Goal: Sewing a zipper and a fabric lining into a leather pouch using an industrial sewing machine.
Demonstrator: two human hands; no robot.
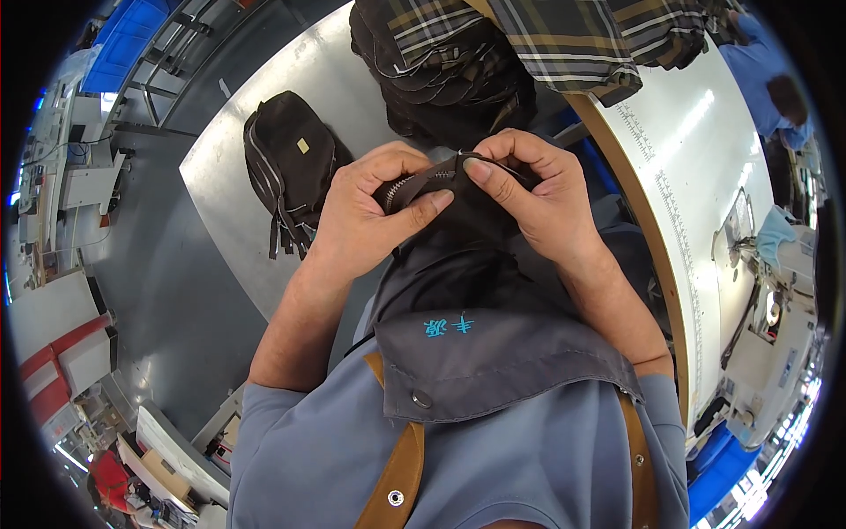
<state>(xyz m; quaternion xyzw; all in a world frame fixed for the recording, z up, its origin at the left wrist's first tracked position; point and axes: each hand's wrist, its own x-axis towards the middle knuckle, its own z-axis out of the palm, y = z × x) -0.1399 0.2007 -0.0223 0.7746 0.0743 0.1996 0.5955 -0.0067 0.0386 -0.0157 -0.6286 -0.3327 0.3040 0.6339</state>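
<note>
Both my hands hold a black cloth piece [471, 207] with a metal-toothed zipper [445, 175], up in front of my chest. My left hand [366, 212] pinches the zipper edge between thumb and bent fingers. At the zipper's right end, my right hand [542, 189] grips the black cloth, its thumb pressed on the edge. The lower part of the piece hangs dark against my grey apron [511, 375], so its outline is hard to make out. Left of my hands, a small black bag [291, 154] with a yellowish label lies on the table.
A pile of black bags [441, 101] rests on the pale metal table [229, 167] ahead, with plaid cloth [568, 48] beside it. A white worktop with a brown edge [630, 176] runs along my right, bearing a sewing machine [775, 353]. A person in blue [762, 79] is at far right.
</note>
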